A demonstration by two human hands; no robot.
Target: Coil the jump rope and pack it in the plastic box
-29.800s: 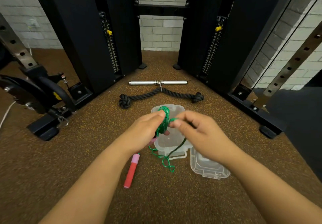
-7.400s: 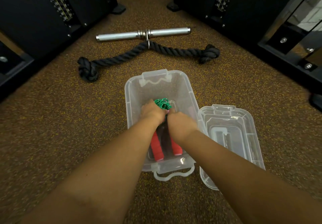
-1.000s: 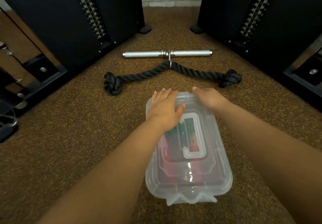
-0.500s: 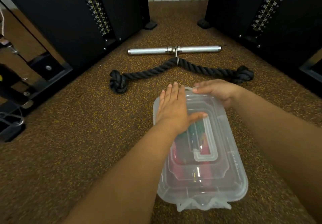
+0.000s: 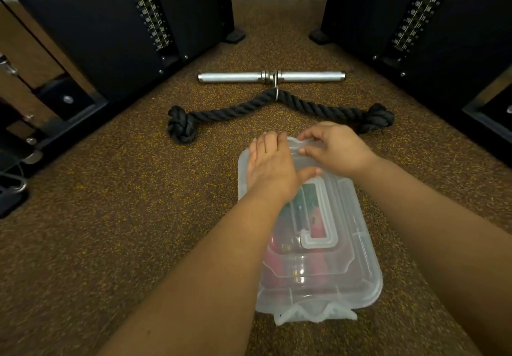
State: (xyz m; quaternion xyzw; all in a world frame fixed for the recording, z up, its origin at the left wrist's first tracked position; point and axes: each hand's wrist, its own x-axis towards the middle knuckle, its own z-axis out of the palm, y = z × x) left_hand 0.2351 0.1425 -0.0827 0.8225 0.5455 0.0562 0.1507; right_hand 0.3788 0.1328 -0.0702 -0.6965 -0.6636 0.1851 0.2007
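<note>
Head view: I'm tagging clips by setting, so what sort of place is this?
Most likely a gym, by a cable machine. Black weight stacks with numbered plates stand on both sides, a chrome straight bar and a black triceps rope lie on speckled rubber flooring.

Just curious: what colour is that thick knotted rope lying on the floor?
Black; the thick knotted rope shows best in the head view.

the light was dim and warm, falling from above. soft white glare sat on the clear plastic box (image 5: 357,281) lid and along the steel bar (image 5: 235,77). the black machine towers (image 5: 91,31) swallowed detail. wide-angle distortion bowed the edges, and the near forearms looked soft and slightly blurred.
</note>
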